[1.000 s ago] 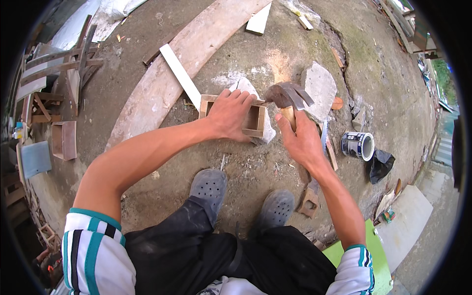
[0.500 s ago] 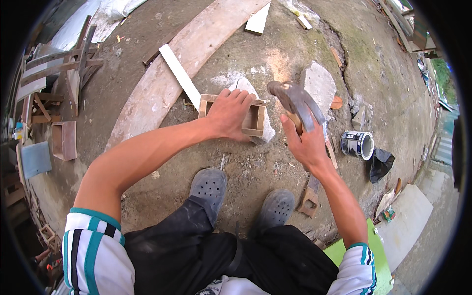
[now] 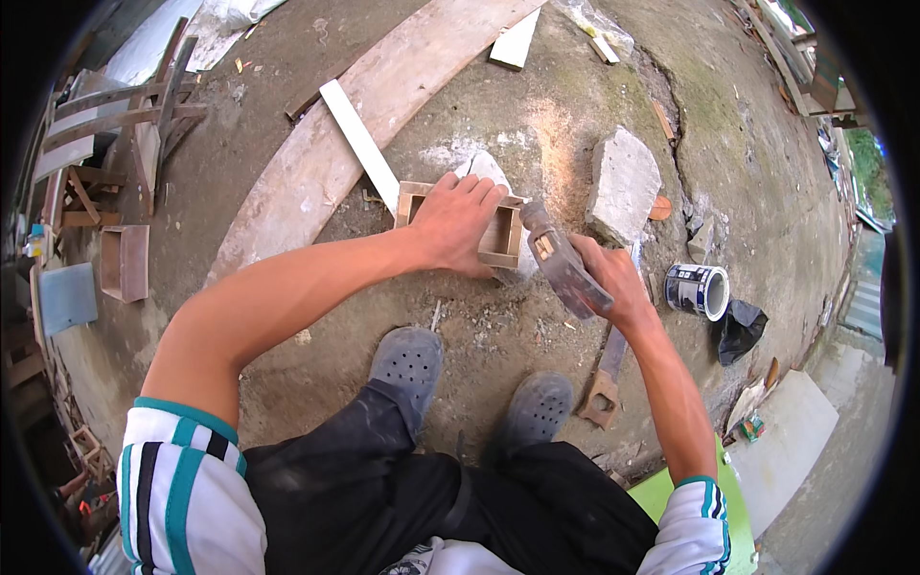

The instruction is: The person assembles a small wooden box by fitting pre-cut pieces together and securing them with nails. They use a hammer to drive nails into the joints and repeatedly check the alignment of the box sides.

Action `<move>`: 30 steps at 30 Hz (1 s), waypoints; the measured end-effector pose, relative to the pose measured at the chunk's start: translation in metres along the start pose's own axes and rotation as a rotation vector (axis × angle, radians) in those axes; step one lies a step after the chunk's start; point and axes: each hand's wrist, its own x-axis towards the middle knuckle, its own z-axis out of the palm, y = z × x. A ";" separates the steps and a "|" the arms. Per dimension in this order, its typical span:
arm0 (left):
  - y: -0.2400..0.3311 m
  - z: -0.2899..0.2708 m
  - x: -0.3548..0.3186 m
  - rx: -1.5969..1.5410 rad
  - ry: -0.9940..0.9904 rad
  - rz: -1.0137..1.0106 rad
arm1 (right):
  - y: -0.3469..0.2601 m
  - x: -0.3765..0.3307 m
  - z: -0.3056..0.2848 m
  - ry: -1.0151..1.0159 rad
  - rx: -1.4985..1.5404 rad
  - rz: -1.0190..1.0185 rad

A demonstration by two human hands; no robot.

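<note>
A small open wooden box (image 3: 499,259) rests on a pale stone block (image 3: 487,169) in front of my feet. My left hand (image 3: 452,226) lies across the middle of the box and grips it, the thumb at its near side and the fingers over its far side. In my right hand (image 3: 618,280) is a claw hammer (image 3: 567,272), its face at the right end of the box. The hammer's handle is mostly hidden by my fingers. Whether the hammer touches the wood I cannot tell.
A white strip of wood (image 3: 359,144) leans over a long plank (image 3: 297,182). To the right are a rough concrete chunk (image 3: 621,187), a hand saw (image 3: 602,391), a paint can (image 3: 697,290) and a black plastic bag (image 3: 740,332). Wood scraps (image 3: 120,125) pile up at the left.
My right hand has swung the hammer down and turned it, bringing its face to the box's right end. My left hand still holds the box; the whole view has shifted slightly.
</note>
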 end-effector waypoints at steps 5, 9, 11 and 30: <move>-0.002 0.001 0.002 -0.009 0.006 0.019 | 0.002 0.002 0.003 0.039 0.056 0.127; -0.002 0.001 0.000 -0.006 0.002 0.016 | 0.012 -0.006 0.009 0.123 0.066 0.048; -0.001 0.000 0.000 -0.004 -0.006 0.005 | 0.014 -0.004 0.006 0.078 0.099 0.035; 0.000 0.001 0.001 0.010 0.004 0.009 | -0.036 0.012 -0.004 0.224 0.105 0.206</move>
